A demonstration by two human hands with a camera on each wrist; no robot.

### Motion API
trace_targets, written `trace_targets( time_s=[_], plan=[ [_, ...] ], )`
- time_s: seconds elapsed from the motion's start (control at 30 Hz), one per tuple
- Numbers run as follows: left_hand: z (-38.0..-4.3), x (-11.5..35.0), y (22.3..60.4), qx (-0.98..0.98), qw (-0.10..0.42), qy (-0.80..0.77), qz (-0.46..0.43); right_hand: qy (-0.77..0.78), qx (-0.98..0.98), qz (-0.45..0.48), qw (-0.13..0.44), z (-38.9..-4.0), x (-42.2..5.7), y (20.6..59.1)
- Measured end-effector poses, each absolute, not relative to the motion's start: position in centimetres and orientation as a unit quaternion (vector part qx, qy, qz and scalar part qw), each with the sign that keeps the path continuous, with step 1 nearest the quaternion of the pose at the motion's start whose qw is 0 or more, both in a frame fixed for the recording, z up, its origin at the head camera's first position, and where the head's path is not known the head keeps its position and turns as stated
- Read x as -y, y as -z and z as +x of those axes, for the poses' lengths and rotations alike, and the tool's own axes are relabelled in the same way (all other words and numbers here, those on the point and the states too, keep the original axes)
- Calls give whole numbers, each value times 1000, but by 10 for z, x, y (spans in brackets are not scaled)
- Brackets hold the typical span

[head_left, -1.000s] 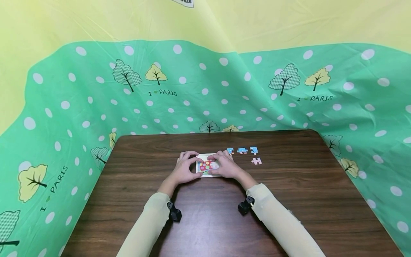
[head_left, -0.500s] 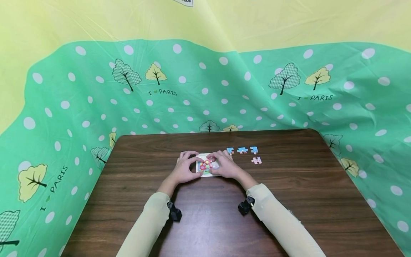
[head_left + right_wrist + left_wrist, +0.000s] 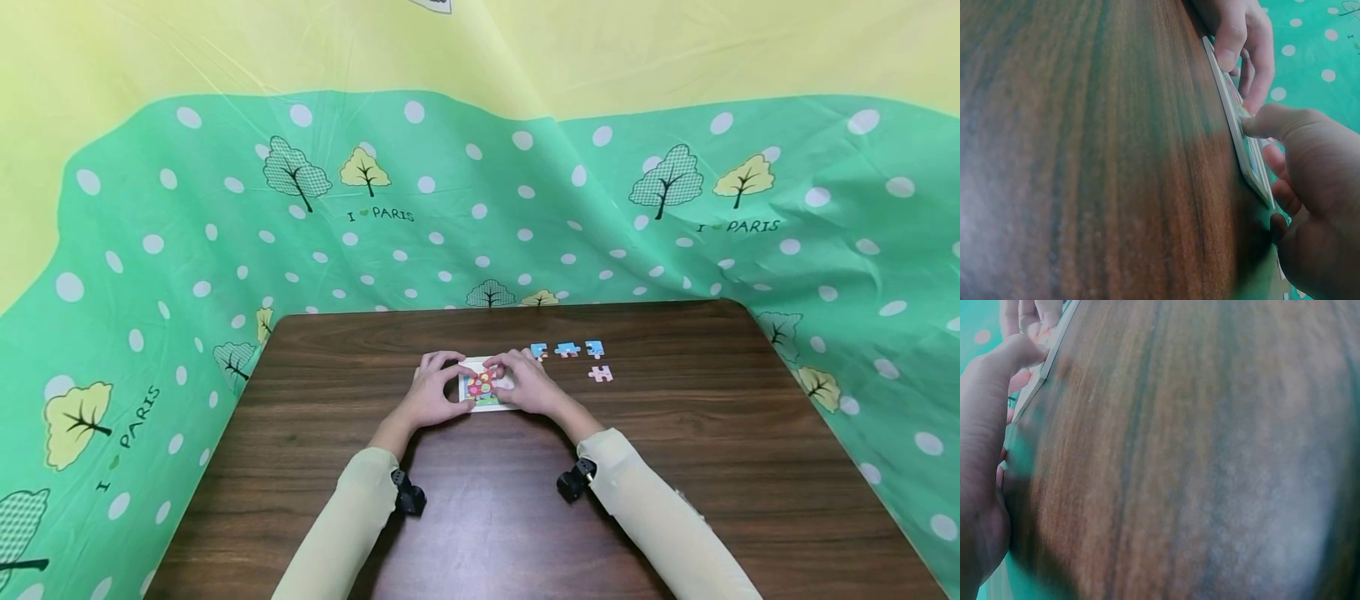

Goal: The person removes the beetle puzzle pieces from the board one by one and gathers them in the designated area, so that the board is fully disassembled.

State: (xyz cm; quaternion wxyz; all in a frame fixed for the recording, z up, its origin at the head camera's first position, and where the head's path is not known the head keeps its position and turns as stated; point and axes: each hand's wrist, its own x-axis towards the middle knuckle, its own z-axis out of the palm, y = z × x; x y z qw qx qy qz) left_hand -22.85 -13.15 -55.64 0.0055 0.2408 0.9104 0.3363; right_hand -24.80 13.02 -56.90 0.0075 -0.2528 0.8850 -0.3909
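One cloth backdrop (image 3: 450, 250): yellow above, green with pale dots and trees below, bordering the far, left and right sides
Table (image 3: 480, 517): dark brown wood grain, glossy toward the near middle
Sleeves (image 3: 330, 517): pale, angling inward
Left hand (image 3: 435, 393): arched, thumb and fingers gripping the puzzle board's left end
Right hand (image 3: 529, 388): thumb and forefinger bent onto its right half; cannot tell whether they pinch a piece
Puzzle board (image 3: 472, 363): on the table, between both hands
Blue pieces (image 3: 567, 350): three, beyond the pink piece (image 3: 600, 374)
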Motion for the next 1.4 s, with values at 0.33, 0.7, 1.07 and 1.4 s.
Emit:
trace_targets(
  time_s=[0.33,0.7,1.07,1.4],
  plan=[
    [-229,131,556,-913,11,-333,237,368,-898,-242,10,-258,-132,581],
    [-228,131,558,-907,-1,-344,242,369,-899,-237,3,-259,-131,582],
    [-232,133,571,-900,-40,-345,262,379,-895,-236,0,-263,-133,586],
    [-233,134,572,-897,-37,-355,261,368,-897,-243,5,-270,-138,592]
  ],
)
